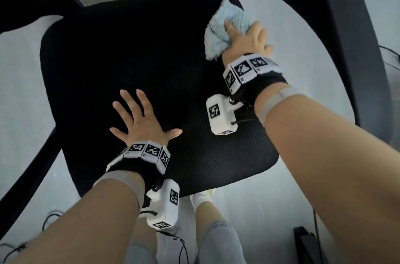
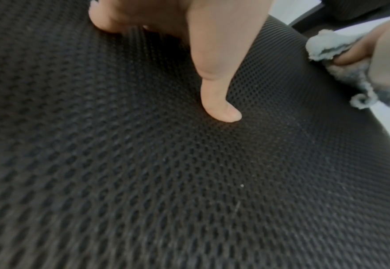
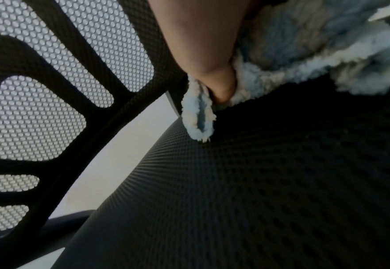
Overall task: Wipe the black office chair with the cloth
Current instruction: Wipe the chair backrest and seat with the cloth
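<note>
**Seat wipe in progress, cloth at the far right corner**

The right hand [image 1: 246, 39] is gripping a bunched, fluffy pale-blue cloth [image 1: 225, 28], thumb and fingers curling into the pile, and is pressing it onto the black mesh-fabric seat [image 1: 134, 54] of the black office chair. The cloth is sitting at about 1 o'clock on the seat in the head view, near the rear right corner. The left hand [image 1: 140, 121] is lying flat on the seat at about 6 o'clock, fingers straight and spread, thumb [image 2: 221, 102] stretched out sideways; it appears to be steadying the chair.

Step in hand, as judged: wiping the seat surface. The next stroke is calling for a sweep from the corner toward 9 o'clock or back toward the front edge, with steady downward pressure so the pile is catching the pale specks visible in the weave.

Around: the perforated mesh backrest [image 3: 58, 76] is rising at 12 o'clock, a black armrest [image 1: 346, 25] is curving along 3 o'clock, close to the cloth hand and limiting its outward travel. The left hand is occupying the front middle of the seat and will need shifting. Thin cables [image 1: 49, 218] are lying on the floor, probably clear of the work.
</note>
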`<state>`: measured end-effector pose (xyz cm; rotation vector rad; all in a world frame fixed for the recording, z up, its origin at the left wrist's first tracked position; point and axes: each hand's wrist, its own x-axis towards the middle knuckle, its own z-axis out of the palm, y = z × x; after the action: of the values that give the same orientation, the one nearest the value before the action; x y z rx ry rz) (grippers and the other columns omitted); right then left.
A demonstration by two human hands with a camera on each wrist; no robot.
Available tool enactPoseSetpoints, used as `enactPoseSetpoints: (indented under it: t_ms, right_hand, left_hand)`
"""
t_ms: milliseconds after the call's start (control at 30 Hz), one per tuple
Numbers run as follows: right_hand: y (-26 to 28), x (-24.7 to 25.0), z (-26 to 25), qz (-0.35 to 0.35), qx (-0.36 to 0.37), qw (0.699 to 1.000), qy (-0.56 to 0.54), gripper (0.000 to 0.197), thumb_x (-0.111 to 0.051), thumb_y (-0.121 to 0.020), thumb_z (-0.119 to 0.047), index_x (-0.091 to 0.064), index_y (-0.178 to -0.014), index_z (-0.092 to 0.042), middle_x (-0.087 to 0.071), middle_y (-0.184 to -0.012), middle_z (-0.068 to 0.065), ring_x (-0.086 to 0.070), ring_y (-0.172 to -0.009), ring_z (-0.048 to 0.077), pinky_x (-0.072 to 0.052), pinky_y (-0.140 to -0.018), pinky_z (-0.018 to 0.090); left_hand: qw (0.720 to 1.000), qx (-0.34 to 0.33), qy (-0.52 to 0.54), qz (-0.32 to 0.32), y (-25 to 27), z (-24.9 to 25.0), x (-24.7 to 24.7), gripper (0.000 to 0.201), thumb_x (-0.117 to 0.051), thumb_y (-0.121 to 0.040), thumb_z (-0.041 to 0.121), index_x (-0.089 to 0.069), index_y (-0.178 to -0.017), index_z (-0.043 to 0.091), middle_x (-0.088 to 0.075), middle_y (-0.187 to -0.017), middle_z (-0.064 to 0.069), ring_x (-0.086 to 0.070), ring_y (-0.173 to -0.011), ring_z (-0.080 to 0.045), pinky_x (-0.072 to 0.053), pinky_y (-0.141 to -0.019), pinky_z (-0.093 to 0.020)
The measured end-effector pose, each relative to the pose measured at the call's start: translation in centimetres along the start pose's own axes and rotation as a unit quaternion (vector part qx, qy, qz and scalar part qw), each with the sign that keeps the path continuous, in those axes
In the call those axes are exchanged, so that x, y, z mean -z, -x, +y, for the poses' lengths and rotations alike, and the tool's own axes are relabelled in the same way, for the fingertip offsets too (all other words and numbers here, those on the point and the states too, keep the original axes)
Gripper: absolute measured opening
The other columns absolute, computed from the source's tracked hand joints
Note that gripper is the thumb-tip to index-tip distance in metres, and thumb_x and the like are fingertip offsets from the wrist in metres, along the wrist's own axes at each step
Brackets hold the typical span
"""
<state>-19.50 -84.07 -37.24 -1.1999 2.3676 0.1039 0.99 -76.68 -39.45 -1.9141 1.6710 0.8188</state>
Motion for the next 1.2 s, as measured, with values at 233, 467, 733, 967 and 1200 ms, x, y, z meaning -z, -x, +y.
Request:
enactPoseSetpoints:
  t_ms: [233, 467, 733, 967, 1200]
  right_hand:
    - [9.1, -3.4, 5.0, 0.001, 0.025, 0.999, 0.041, 0.066, -0.045, -0.081, -0.013, -0.027, -0.137, -0.041, -0.036, -0.123, 0.013, -0.036, -0.11, 0.032, -0.032, -0.09, 0.043]
    - [12.7, -4.1, 6.6, -0.042, -0.033, 0.999, 0.013, 0.068, -0.048, -0.082, -0.015, -0.023, -0.14, -0.04, -0.034, -0.124, 0.013, -0.034, -0.112, 0.033, -0.031, -0.096, 0.045]
    - [17.8, -6.3, 9.5, -0.076, -0.04, 0.996, 0.022, 0.071, -0.047, -0.082, -0.015, -0.017, -0.14, -0.043, -0.031, -0.129, 0.013, -0.033, -0.114, 0.032, -0.029, -0.098, 0.043]
    - [13.7, -5.8, 6.3, -0.027, -0.105, 0.993, -0.047, 0.071, -0.046, -0.081, -0.015, -0.017, -0.141, -0.038, -0.029, -0.131, 0.015, -0.029, -0.118, 0.034, -0.028, -0.099, 0.046]
    - [13.4, -5.0, 7.7, -0.01, -0.045, 0.999, -0.014, 0.07, -0.044, -0.078, -0.011, -0.023, -0.14, -0.038, -0.033, -0.128, 0.014, -0.032, -0.117, 0.034, -0.031, -0.096, 0.046]
  left_hand:
    - [1.0, 0.003, -0.007, -0.008, 1.1, 0.3, 0.8, 0.127, -0.068, -0.066, 0.059, 0.026, -0.142, 0.02, 0.036, -0.15, -0.008, 0.027, -0.14, -0.032, -0.008, -0.109, -0.066]
    - [0.996, -0.039, -0.013, -0.077, 4.1, -0.4, -0.5, 0.123, -0.068, -0.07, 0.054, 0.028, -0.141, 0.022, 0.04, -0.148, 0.0, 0.029, -0.14, -0.027, -0.008, -0.108, -0.067]
    - [0.994, -0.045, -0.042, -0.089, 4.3, -0.5, -0.9, 0.123, -0.066, -0.07, 0.057, 0.029, -0.141, 0.022, 0.04, -0.148, -0.001, 0.029, -0.14, -0.028, -0.009, -0.108, -0.067]
    - [0.991, -0.058, -0.028, -0.114, 3.9, -1.0, -0.6, 0.125, -0.072, -0.068, 0.05, 0.027, -0.142, 0.026, 0.04, -0.148, 0.003, 0.029, -0.14, -0.027, -0.012, -0.107, -0.067]
    - [0.992, -0.061, -0.03, -0.108, 4.2, -1.2, -0.8, 0.126, -0.073, -0.068, 0.047, 0.026, -0.142, 0.026, 0.039, -0.149, 0.001, 0.028, -0.14, -0.027, -0.015, -0.107, -0.066]
